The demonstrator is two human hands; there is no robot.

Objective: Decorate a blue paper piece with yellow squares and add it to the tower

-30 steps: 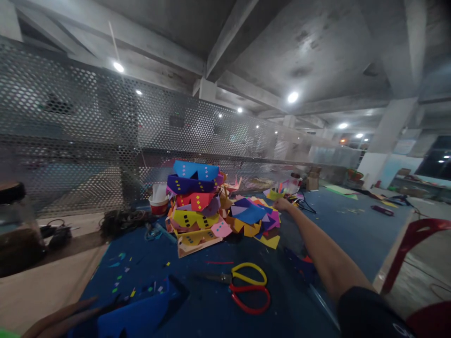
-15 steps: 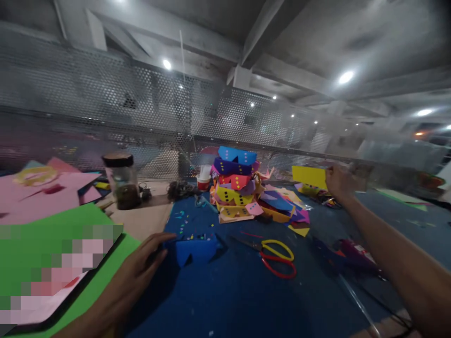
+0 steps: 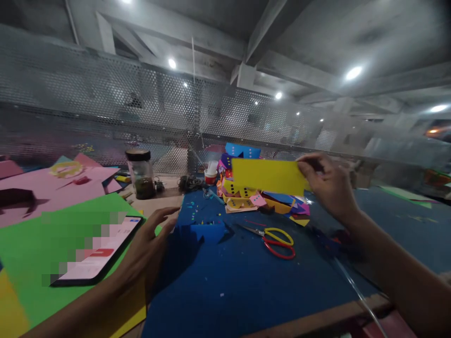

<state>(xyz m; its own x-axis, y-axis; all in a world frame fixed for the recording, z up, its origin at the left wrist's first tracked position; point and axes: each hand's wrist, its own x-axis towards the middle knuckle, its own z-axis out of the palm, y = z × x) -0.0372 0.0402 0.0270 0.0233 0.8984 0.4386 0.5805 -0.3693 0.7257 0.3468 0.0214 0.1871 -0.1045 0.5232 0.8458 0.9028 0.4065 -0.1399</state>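
Note:
A flat yellow paper strip (image 3: 268, 174) is pinched at its right end by my right hand (image 3: 329, 185), held up in front of the stacked paper pieces. My left hand (image 3: 155, 234) holds nothing; its fingers are apart near the phone (image 3: 105, 256) on green paper (image 3: 31, 263). Just right of that hand, a blue paper piece (image 3: 207, 232) with a notch lies on the blue table surface, small colourful bits along it. Scissors (image 3: 278, 241) with one yellow and one red handle rest below the strip. Part of the stack of dotted, mask-like paper pieces (image 3: 243, 151) is hidden behind the strip.
A dark-lidded jar (image 3: 141, 176) and a red-and-white cup (image 3: 210, 174) stand toward the back. Pink paper (image 3: 35, 197) lies at left. A clear rod (image 3: 359, 295) and dark cord sit at right. Behind the table rises a perforated metal screen (image 3: 158, 103).
My right hand has brought the yellow paper strip leftward from the far right to in front of the stack. My left hand has drawn back from the blue paper piece.

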